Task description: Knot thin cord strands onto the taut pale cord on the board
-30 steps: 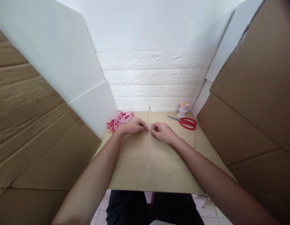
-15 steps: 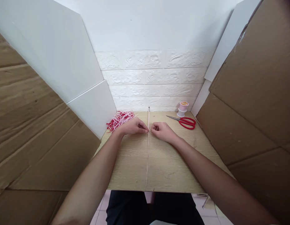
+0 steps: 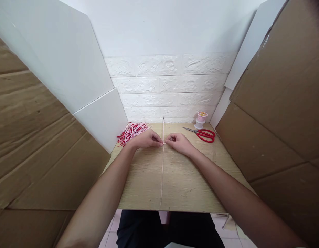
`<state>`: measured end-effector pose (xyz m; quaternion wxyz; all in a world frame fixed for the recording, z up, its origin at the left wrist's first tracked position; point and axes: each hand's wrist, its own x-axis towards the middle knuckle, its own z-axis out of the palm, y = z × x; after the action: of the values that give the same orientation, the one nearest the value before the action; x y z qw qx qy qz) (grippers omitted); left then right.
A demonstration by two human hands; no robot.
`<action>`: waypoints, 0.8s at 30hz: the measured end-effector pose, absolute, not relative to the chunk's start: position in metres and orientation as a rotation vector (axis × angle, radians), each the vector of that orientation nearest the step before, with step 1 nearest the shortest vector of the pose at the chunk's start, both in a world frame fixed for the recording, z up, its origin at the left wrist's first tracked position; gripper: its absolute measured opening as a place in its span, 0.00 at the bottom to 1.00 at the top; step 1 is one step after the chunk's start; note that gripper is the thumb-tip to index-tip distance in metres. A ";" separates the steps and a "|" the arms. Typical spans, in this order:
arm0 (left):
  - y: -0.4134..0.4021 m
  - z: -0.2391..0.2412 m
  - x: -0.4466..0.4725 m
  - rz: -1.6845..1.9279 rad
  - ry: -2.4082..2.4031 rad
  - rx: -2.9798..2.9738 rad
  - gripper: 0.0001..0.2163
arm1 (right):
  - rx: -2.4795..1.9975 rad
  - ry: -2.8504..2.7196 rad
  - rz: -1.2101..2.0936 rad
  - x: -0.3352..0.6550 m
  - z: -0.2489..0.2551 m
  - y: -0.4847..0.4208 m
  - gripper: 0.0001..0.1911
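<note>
Left hand (image 3: 146,139) and right hand (image 3: 180,143) pinch a short pale thread (image 3: 163,143) across the long pink cord (image 3: 162,172), apparently mid-knot; tightening wants even pull

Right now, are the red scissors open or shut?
Shut: the red scissors lie flat, blades together in one thin point, handle loops side by side.

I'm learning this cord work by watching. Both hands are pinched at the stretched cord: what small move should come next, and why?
Probably draw both hands sideways, apart, to snug any wrap: the left hand and right hand each pinch at the taut cord, fingertips nearly meeting across it.
</note>
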<state>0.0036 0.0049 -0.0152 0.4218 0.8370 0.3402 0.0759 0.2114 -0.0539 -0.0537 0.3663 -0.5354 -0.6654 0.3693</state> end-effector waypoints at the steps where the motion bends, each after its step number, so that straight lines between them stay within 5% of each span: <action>1: 0.005 -0.016 0.004 0.196 0.864 2.091 0.17 | -1.372 -1.703 0.955 0.211 -0.053 -0.054 0.10; 24: -0.001 -0.018 0.011 0.195 0.936 1.914 0.12 | -1.381 -1.678 1.024 0.211 -0.054 -0.054 0.13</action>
<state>0.0111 -0.0012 -0.0176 0.4804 0.7847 0.3836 0.0798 0.2105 -0.0539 -0.0543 0.3612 -0.5361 -0.6513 0.3974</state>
